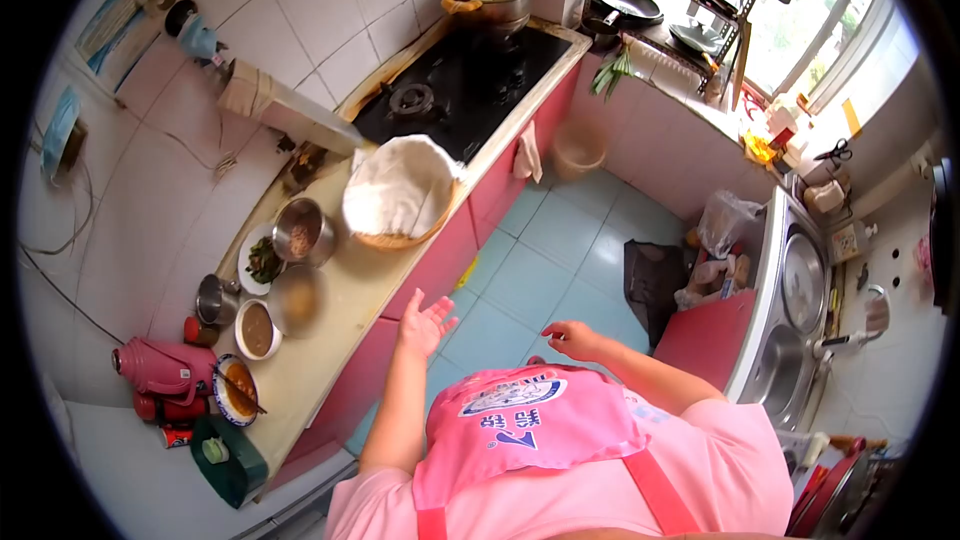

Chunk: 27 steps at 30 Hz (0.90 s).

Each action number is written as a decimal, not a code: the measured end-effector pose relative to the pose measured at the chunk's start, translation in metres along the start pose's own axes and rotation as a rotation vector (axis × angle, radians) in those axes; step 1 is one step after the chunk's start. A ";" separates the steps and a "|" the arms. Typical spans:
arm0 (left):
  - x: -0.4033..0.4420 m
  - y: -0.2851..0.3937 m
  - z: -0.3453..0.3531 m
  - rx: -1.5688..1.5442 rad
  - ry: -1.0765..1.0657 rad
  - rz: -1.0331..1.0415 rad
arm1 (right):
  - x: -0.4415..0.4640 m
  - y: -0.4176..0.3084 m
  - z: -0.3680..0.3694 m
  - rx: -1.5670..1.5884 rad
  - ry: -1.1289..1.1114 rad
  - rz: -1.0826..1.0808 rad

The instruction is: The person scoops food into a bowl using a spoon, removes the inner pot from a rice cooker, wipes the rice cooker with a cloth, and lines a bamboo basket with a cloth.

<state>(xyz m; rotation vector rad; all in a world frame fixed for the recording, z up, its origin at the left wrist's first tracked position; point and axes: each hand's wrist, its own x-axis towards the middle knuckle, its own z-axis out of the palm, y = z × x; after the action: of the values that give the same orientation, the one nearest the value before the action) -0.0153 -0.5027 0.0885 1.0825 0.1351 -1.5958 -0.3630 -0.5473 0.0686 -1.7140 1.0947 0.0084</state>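
Note:
My left hand (426,324) is raised beside the counter edge with its palm turned up and fingers spread, holding nothing. Over the floor, my right hand (574,340) hovers in front of the pink apron (540,420), its fingers loosely bent and apart, with nothing visible in them. Nearest to the left hand on the counter is a wicker basket (405,238) lined with a white cloth (398,185). Beside it stand a steel pot (303,230) with pinkish food, a plate of dark greens (262,260), a blurred bowl (297,300) and a white bowl of brown liquid (258,330).
A black gas stove (460,90) carries a lidded pot (490,0) at the back. Along the counter are a metal mug (216,300), a pink thermos (160,368), a patterned bowl (236,390) and a green container (232,470). A sink (785,370) lies at right.

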 end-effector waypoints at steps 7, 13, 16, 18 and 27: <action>0.094 0.027 0.055 -0.075 0.254 0.126 | 0.038 -0.007 -0.115 0.139 0.001 -0.020; 0.165 0.044 0.049 -0.127 0.223 0.092 | 0.086 0.015 -0.183 0.057 0.120 -0.118; 0.187 0.049 0.059 -0.148 0.315 0.126 | 0.095 0.032 -0.234 0.123 0.146 0.044; 0.194 0.049 0.069 -0.174 0.382 0.124 | 0.091 0.040 -0.261 0.303 0.169 0.302; 0.175 0.066 0.117 -0.145 0.181 0.360 | 0.188 0.053 -0.362 0.267 0.347 0.097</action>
<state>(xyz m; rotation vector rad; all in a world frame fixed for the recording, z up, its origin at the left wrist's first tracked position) -0.0142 -0.7223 0.0638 1.0691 0.1642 -1.1494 -0.4614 -0.9454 0.0987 -1.4518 1.3657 -0.3709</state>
